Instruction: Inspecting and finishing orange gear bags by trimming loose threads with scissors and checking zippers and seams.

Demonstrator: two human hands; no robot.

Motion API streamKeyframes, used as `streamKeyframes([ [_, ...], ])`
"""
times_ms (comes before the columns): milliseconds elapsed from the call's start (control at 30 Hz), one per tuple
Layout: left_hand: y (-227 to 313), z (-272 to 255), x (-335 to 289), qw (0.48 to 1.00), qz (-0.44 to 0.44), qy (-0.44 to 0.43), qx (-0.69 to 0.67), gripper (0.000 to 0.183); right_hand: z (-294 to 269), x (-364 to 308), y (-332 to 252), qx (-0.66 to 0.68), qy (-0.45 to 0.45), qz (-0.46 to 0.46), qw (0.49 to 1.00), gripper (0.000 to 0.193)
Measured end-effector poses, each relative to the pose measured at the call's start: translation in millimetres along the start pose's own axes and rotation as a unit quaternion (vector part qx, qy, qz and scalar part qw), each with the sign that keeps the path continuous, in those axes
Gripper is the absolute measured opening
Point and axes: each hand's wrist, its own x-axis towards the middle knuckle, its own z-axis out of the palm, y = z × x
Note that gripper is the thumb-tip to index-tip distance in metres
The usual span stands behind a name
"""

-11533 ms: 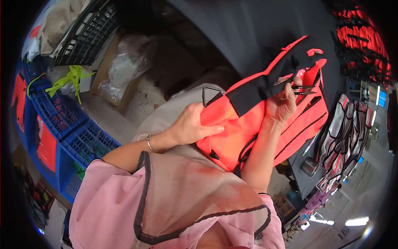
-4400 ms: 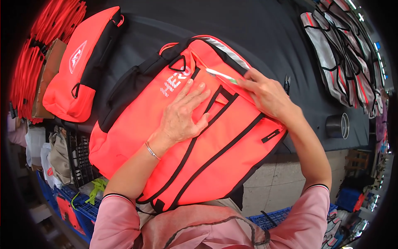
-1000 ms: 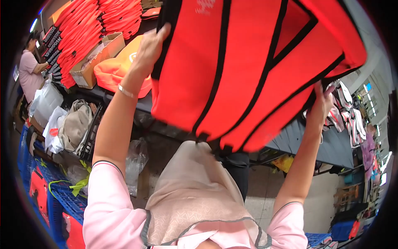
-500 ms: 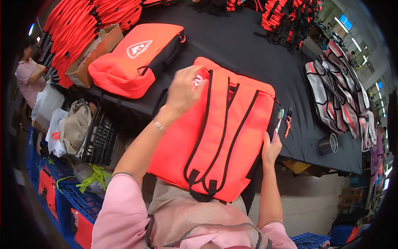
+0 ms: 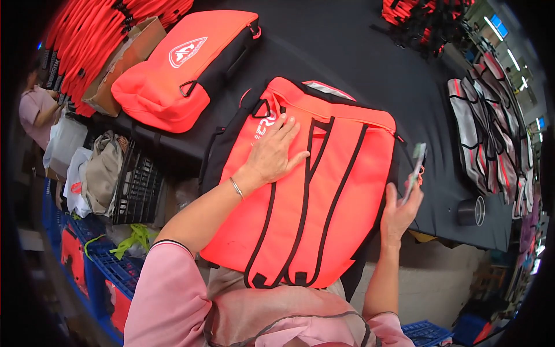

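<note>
A bright orange-red backpack point(image 5: 243, 225) rests strap side up, from my lap to the edge of the black table point(image 5: 347, 52). My left hand point(image 5: 270, 155) lies flat on its upper left part, fingers spread toward the top and partly over white lettering. Beside the bag's right edge, my right hand point(image 5: 402, 213) grips a toothbrush point(image 5: 417, 159) by the handle, bristles upward and slightly blurred. At the bag's far edge, a bit of grey and white material point(image 5: 329, 89) pokes out.
A second orange-red backpack point(image 5: 196, 32) lies at the far left, beside a cardboard box point(image 5: 115, 69) and stacked orange-red pieces point(image 5: 87, 40). Grey bags point(image 5: 471, 127) and a dark cup point(image 5: 471, 211) are on the right. A black crate point(image 5: 141, 191) stands at the left.
My left hand has come down from above the bag's upper left and now lies flat on it. The backpack has shifted, showing its black left side. My right hand still holds the toothbrush.
</note>
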Motion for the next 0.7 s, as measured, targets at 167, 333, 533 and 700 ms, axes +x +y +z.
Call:
streamKeyframes([
  [167, -1.5, -0.4, -2.2, 1.0, 0.004, 0.023, 0.012, 0.062, 22.4, 63.3, -71.2, 0.001, -0.184, -0.138, 0.973, 0.027],
  [333, -0.5, 2.3, -2.3, 0.999, 0.009, 0.045, -0.026, 0.054, 100.2, 101.8, -102.8, -0.041, -0.256, -0.294, 0.92, 0.016],
  [533, 0.6, -1.8, -2.5, 0.997, 0.003, 0.062, -0.054, 0.049, 136.3, 125.6, -104.0, -0.068, -0.308, -0.357, 0.879, 0.014],
  [700, -8.3, 2.1, -7.8, 0.983, -0.03, 0.076, -0.162, 0.034, 86.6, 140.6, -95.8, -0.2, -0.297, -0.348, 0.866, 0.009],
])
